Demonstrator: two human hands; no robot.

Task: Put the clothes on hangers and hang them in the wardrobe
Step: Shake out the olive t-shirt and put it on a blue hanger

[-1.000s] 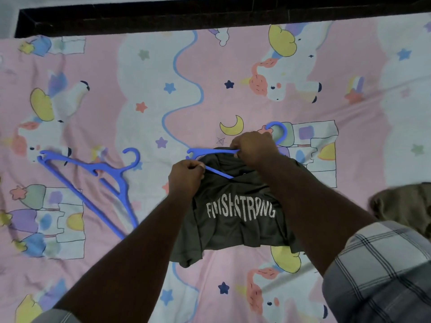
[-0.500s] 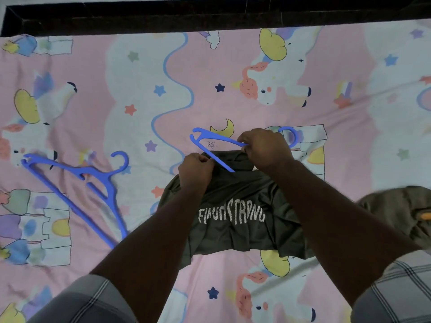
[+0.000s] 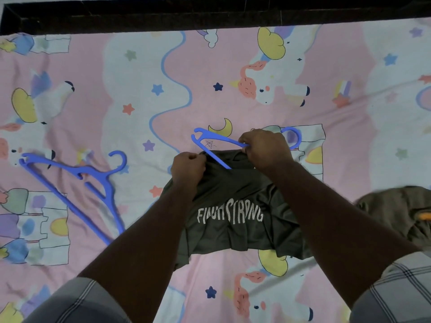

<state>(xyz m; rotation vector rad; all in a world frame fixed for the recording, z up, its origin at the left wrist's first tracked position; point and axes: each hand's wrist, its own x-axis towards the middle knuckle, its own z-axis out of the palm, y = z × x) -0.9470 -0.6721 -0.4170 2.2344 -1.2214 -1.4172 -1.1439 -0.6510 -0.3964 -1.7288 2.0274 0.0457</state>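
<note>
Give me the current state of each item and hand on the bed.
Dark olive printed T-shirt: flat, hanger partly inside neck.
Blue plastic hanger: one arm sticking out.
Spare blue plastic hanger: lying untouched.
Olive-brown garment: crumpled, unhung.
Left hand: gripping shirt.
Right hand: gripping hanger.

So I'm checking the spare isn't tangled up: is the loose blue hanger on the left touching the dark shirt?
Apart. The head view shows the loose hanger lying on the bedsheet, with bare sheet between it and the shirt.
</note>
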